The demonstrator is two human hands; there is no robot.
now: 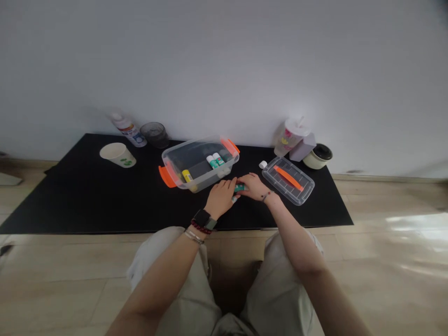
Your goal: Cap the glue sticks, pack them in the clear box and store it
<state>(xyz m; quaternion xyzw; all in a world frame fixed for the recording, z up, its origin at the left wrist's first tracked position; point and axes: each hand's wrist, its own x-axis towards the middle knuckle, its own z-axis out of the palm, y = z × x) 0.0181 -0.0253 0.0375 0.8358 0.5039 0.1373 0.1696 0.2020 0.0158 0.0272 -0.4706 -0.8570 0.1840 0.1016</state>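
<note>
From where I sat, I had both bare hands together near the middle of the black table [105,205], just on the near side of the clear bin [201,183]. The left hand [220,197] curled its fingers against one end of a green tube [240,187], and the right hand [254,186] pinched the same tube from the right. Something white [235,199] peeked out under the left fingers; I could not tell whether it belonged to the tube.

Inside the bin I saw two green-and-white tubes [215,160] side by side toward the right and a yellow tube [187,175] toward the left. A small white cap [262,164] lay to the right of the bin, just beside the clear lid [300,197] with its orange handle [289,178].

Along the far right stood a lidded cup [287,138] with a straw, a pale box [304,146] and a cream pot [314,161] with a black top. On the far left I had a spray can [129,130], a dark glass [155,136] and, nearer, a tilted paper cup [119,156].
</note>
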